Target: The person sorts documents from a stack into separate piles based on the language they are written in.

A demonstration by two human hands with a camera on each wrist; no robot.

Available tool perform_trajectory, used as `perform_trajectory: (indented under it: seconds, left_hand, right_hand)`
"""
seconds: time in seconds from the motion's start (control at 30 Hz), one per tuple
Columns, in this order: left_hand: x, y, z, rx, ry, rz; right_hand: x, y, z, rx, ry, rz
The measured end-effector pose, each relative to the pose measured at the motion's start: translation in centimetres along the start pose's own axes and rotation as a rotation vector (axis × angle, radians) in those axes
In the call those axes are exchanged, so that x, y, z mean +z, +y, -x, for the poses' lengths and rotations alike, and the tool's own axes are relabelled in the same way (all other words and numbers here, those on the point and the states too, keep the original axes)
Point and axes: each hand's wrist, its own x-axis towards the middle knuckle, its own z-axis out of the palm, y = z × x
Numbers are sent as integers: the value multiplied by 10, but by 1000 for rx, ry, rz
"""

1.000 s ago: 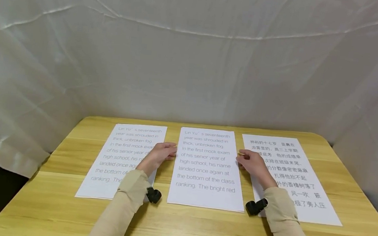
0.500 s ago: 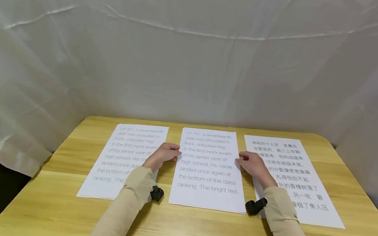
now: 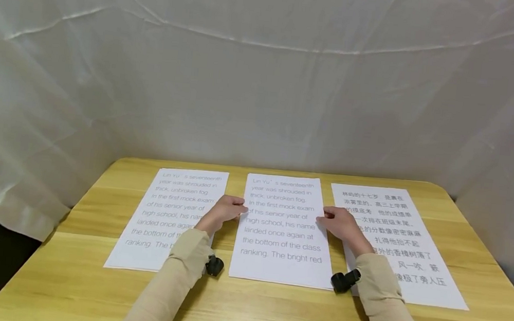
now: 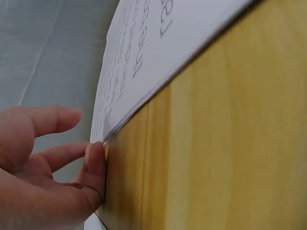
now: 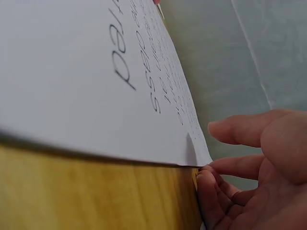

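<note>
In the middle of the table lies a stack of white sheets with English print (image 3: 279, 266). The person's left hand (image 3: 221, 213) pinches its left edge, thumb tip at the paper's rim. Across from it the right hand (image 3: 342, 224) pinches the right edge at about the same height. The left wrist view shows the left hand (image 4: 53, 172) with fingertips at the stack's edge (image 4: 144, 86) and one finger raised clear. Likewise in the right wrist view, the right hand (image 5: 259, 167) has fingertips at the edge of the paper (image 5: 96, 120), one finger lifted above it.
Another English-printed stack (image 3: 136, 257) lies to the left, partly under the left forearm. On the right is a sheet with Chinese print (image 3: 439, 297), partly covered by the right hand and forearm. The wooden table (image 3: 270, 317) meets a pale curtain (image 3: 262, 104) behind.
The left hand has moved right from beside the middle stack onto its left edge. The right hand has shifted slightly left onto the right edge. The stack lies nearly where it was.
</note>
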Motion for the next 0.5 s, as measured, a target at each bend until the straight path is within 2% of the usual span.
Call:
perform_trajectory:
  seconds: [0.17,0.33,0.5]
  left_hand:
    - [4,-1,2,24,15,37]
    - [7,0,6,52,48,24]
    - [11,3,9,67,86,3]
  right_hand:
    - [-1,-3,3,10,-12,-13]
    - [-1,-6,4,32,-20,-31]
    - [0,-7,6,39,39,-76]
